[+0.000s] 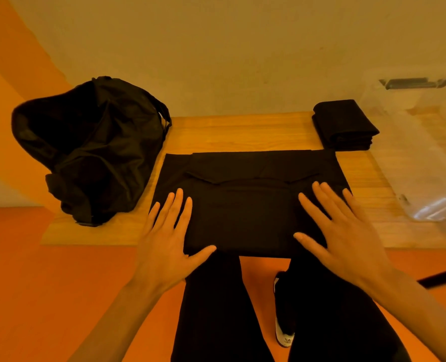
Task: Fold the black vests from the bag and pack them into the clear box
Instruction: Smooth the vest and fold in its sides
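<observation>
I have both hands flat on the black vest (250, 194) that lies spread on the wooden counter (232, 131). My left hand (168, 231) presses the near left corner and my right hand (344, 228) the near right part; each grip is wide open, fingers splayed, closed on nothing — just palms on cloth.

The vest sits mid-counter, partly folded, with its near fold right at the counter's near edge. That is the first risk, as I judge it: a push toward me could slide the slick fabric over the lip and onto my lap, undoing the fold. The layers also look loose around the collar line, so lifting one side unevenly may let the folded flaps spill open.

To the left, the black bag (91, 150) slumps close beside the vest, so a wide fold on that side may catch its strap. Far right, a stack of folded vests (345, 126) sits just beside the clear box (425, 158), which takes the right end of the counter and overhangs it — a careless sweep could knock the stack or nudge the box off.

Open room is the strip of bare wood beyond the vest, between bag and stack. I cannot tell whether the box already holds anything.
</observation>
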The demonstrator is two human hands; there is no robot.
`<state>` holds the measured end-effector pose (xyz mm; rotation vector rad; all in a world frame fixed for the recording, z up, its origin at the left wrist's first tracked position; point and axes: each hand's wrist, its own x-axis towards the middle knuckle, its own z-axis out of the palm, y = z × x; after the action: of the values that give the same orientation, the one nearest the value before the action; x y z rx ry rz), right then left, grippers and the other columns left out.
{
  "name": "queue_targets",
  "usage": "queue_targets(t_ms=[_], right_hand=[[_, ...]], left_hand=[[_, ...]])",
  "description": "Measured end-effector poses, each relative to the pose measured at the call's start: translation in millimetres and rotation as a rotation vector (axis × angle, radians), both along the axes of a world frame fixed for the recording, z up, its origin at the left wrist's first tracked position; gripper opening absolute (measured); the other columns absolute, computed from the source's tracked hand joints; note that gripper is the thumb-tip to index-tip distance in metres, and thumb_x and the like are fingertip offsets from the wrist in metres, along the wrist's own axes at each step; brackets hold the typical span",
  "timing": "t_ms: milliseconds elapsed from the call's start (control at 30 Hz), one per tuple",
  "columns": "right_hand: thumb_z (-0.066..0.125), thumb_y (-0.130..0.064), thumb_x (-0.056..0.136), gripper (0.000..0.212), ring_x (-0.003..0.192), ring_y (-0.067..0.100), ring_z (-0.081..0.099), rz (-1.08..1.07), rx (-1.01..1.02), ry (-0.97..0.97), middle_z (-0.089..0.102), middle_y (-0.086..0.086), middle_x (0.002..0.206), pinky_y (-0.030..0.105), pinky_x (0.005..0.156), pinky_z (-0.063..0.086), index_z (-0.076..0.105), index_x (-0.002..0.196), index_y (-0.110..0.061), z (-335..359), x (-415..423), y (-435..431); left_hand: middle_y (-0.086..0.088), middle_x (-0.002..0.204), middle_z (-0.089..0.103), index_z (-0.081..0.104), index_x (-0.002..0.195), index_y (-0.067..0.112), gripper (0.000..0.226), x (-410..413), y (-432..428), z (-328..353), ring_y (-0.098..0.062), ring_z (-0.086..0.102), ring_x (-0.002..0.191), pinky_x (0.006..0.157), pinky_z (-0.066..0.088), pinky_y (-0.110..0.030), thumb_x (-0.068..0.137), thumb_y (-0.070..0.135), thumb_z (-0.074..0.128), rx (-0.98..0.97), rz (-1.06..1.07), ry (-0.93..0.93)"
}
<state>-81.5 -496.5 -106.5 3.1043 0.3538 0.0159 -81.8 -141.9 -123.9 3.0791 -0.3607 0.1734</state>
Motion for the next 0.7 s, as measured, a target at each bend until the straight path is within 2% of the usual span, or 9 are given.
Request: queue_targets(t_ms=[67, 133, 267, 333, 367, 433, 533, 600, 700], right_hand=[[0.008, -0.083, 0.092, 0.088, 0.156, 0.022, 0.007, 0.041, -0.030, 0.032, 0.012, 0.006, 0.168, 0.050, 0.125, 0.018, 0.014, 0.161, -0.029, -5.5, -9.7, -2.7], [0.009, -0.088, 0.087, 0.093, 0.156, 0.022, 0.006, 0.043, -0.045, 0.027, 0.008, 0.005, 0.169, 0.050, 0.125, 0.019, 0.008, 0.161, -0.032, -10.3, -10.1, -9.5], [0.018, -0.093, 0.083, 0.100, 0.156, 0.021, 0.006, 0.133, -0.012, -0.023, 0.008, 0.005, 0.169, 0.049, 0.124, 0.021, 0.009, 0.162, -0.032, -12.3, -12.5, -29.4], [0.025, -0.091, 0.084, 0.099, 0.156, 0.022, 0.010, 0.164, 0.004, -0.065, 0.013, 0.007, 0.169, 0.050, 0.123, 0.024, 0.014, 0.162, -0.030, -15.9, -17.2, -42.7], [0.030, -0.086, 0.088, 0.094, 0.155, 0.025, 0.016, 0.181, 0.034, -0.108, 0.018, 0.009, 0.167, 0.050, 0.122, 0.027, 0.019, 0.161, -0.028, -19.4, -21.2, -48.9], [0.044, -0.059, 0.097, 0.071, 0.147, 0.030, 0.035, 0.272, 0.108, -0.253, 0.036, 0.012, 0.160, 0.049, 0.114, 0.037, 0.032, 0.156, -0.022, -32.6, -29.7, -61.3], [0.058, -0.019, 0.091, 0.053, 0.124, 0.032, 0.055, 0.374, 0.172, -0.463, 0.054, 0.013, 0.140, 0.041, 0.098, 0.043, 0.047, 0.143, -0.017, -54.3, -40.6, -75.8], [0.062, -0.011, 0.089, 0.048, 0.118, 0.033, 0.058, 0.358, 0.222, -0.529, 0.059, 0.013, 0.131, 0.039, 0.094, 0.044, 0.052, 0.136, -0.014, -61.0, -43.5, -79.6], [0.061, -0.011, 0.095, 0.031, 0.118, 0.031, 0.061, 0.378, 0.262, -0.589, 0.066, 0.015, 0.126, 0.040, 0.093, 0.049, 0.064, 0.125, -0.007, -58.8, -47.8, -81.7]], left_hand=[[-0.009, 0.168, 0.019, 0.026, 0.160, 0.014, 0.107, -8.0, 6.7, -5.9, -0.025, 0.015, 0.156, 0.124, 0.023, -0.050, 0.085, 0.091, 0.027, 0.058, -0.028, -0.006], [-0.009, 0.167, 0.021, 0.025, 0.160, 0.016, 0.100, -8.4, 12.7, -11.7, -0.025, 0.017, 0.156, 0.124, 0.024, -0.048, 0.087, 0.084, 0.035, 0.093, -0.042, -0.026], [-0.012, 0.165, 0.026, 0.027, 0.159, 0.018, 0.093, -8.3, 24.8, -16.6, -0.026, 0.021, 0.154, 0.123, 0.026, -0.047, 0.086, 0.055, 0.070, 0.068, -0.078, -0.071], [-0.014, 0.164, 0.029, 0.029, 0.158, 0.016, 0.086, -14.4, 32.9, -19.6, -0.028, 0.023, 0.153, 0.122, 0.027, -0.048, 0.089, 0.045, 0.071, 0.046, -0.082, -0.132], [-0.015, 0.163, 0.032, 0.033, 0.157, 0.014, 0.080, -18.0, 37.2, -21.5, -0.029, 0.025, 0.153, 0.121, 0.028, -0.048, 0.091, 0.039, 0.070, 0.038, -0.089, -0.172], [-0.017, 0.156, 0.043, 0.045, 0.151, 0.009, 0.070, -23.9, 45.7, -26.7, -0.033, 0.037, 0.147, 0.117, 0.032, -0.050, 0.089, 0.024, 0.074, 0.020, -0.121, -0.261], [-0.018, 0.140, 0.059, 0.055, 0.137, 0.006, 0.047, -30.7, 56.2, -32.6, -0.038, 0.057, 0.128, 0.100, 0.043, -0.050, 0.091, 0.012, 0.059, 0.024, -0.208, -0.408], [-0.018, 0.131, 0.064, 0.061, 0.130, 0.004, 0.041, -32.9, 62.8, -35.4, -0.038, 0.062, 0.119, 0.090, 0.045, -0.048, 0.090, 0.010, 0.055, 0.002, -0.233, -0.448], [-0.021, 0.125, 0.064, 0.060, 0.128, 0.003, 0.040, -37.2, 72.4, -41.1, -0.039, 0.060, 0.114, 0.086, 0.045, -0.049, 0.089, 0.005, 0.052, -0.015, -0.235, -0.473]])
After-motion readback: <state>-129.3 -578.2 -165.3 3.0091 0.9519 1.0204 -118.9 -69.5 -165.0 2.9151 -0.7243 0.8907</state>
